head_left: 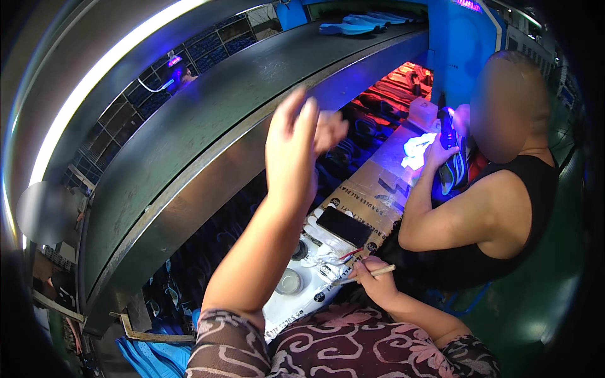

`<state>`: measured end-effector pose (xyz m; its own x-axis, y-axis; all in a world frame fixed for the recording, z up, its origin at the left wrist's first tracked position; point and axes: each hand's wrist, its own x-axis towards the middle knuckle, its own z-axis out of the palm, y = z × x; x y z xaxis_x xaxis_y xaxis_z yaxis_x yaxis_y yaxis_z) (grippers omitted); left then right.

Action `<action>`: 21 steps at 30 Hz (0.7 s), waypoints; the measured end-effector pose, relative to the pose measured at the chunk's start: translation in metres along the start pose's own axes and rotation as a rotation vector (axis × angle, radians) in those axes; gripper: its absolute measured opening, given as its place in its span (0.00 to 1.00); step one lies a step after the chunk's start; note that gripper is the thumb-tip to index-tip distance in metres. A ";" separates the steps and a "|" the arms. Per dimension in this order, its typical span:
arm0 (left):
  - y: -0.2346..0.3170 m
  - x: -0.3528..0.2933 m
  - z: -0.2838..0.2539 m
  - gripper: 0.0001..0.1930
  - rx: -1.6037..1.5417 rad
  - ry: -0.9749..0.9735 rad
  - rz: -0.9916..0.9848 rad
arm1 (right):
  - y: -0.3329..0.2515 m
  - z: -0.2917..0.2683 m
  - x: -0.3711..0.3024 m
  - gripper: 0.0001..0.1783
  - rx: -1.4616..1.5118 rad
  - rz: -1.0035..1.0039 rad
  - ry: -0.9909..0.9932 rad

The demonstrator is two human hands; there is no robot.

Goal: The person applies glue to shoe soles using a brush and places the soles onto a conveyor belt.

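Note:
My left hand [299, 142] is raised beside the metal edge of a dark green conveyor belt [183, 135]. Its fingers are stretched and apart, a little blurred, with nothing seen in them. Lower down, my right hand [376, 280] grips a brush [383, 270] by its pale wooden handle, with the bristle end pointing left over the work surface. Just left of the brush stands a round open pot [290, 282] with whitish contents. A black phone [343, 225] lies flat beyond it, on cardboard and white material.
Blue soles [353, 26] ride at the belt's far end. More blue soles [148, 356] are stacked at lower left. On the right a co-worker [498, 201] holds a dark shoe [451, 154] under purple light. Shoes fill a rack beneath the belt, lit red [397, 94] farther off.

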<state>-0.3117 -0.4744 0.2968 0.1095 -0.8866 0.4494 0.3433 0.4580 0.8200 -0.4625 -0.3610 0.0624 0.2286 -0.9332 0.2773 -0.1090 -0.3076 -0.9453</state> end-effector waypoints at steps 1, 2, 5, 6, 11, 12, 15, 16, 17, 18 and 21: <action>-0.005 -0.028 -0.018 0.23 0.137 0.019 0.008 | 0.001 -0.003 0.001 0.12 0.000 0.003 0.005; -0.017 -0.058 -0.044 0.20 0.340 0.030 0.107 | 0.002 -0.005 0.001 0.13 0.003 -0.029 -0.001; -0.018 -0.161 -0.155 0.13 1.214 -0.036 0.371 | 0.005 0.001 -0.002 0.13 0.023 -0.083 -0.012; -0.010 -0.204 -0.188 0.13 1.350 0.056 0.263 | 0.009 0.006 -0.002 0.15 0.012 -0.101 -0.027; 0.039 -0.452 -0.289 0.19 1.907 0.604 -0.294 | 0.007 0.035 -0.011 0.15 0.116 0.013 -0.092; 0.051 -0.498 -0.298 0.28 1.859 0.588 -0.493 | 0.002 0.039 -0.009 0.15 0.096 -0.021 -0.139; 0.063 -0.567 -0.317 0.36 1.553 0.702 -1.054 | -0.005 0.063 -0.008 0.16 0.191 0.118 -0.262; 0.046 -0.634 -0.373 0.35 1.678 0.436 -1.021 | -0.016 0.068 -0.006 0.17 0.179 0.089 -0.288; 0.030 -0.694 -0.425 0.34 1.795 0.172 -0.940 | -0.019 0.073 -0.006 0.18 0.187 0.090 -0.305; 0.019 -0.704 -0.447 0.34 1.658 0.191 -1.026 | -0.023 0.079 -0.008 0.17 0.190 0.095 -0.323; 0.014 -0.610 -0.401 0.16 0.588 1.029 -0.908 | -0.020 0.086 -0.008 0.17 0.138 0.053 -0.314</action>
<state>0.0000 0.0471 -0.1076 0.7489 -0.4176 -0.5145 0.2651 -0.5227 0.8103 -0.3794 -0.3314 0.0642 0.5153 -0.8377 0.1810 -0.0019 -0.2123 -0.9772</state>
